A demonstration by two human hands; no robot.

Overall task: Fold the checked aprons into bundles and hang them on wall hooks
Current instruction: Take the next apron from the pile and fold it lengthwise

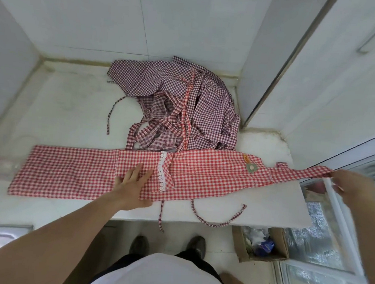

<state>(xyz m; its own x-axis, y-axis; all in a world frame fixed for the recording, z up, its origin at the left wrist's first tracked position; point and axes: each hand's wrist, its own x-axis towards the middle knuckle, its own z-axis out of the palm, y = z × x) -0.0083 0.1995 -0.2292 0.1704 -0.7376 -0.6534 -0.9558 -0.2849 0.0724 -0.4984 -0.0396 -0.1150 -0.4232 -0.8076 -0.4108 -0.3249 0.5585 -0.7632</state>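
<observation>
We stand at a white surface [63, 102] set into a tiled corner. Across its near half lies a red checked apron [69, 173], folded lengthwise into a long band that runs from the left side to past the right edge. Behind it, toward the back wall, sits a heap of purple checked aprons [181, 92], crumpled, their ties tangled, touching the red apron's far edge. Our left hand [134, 184] lies flat on the middle of the red apron, fingers straight and spread, pressing the cloth just beside a strip of white lace trim [162, 171]. Our right hand [345, 186] pinches the narrow top end of the red apron and holds it out beyond the surface's right edge. A loose tie [219, 219] loops over the near edge. On the floor to the right stands a cardboard box [261, 246].
</observation>
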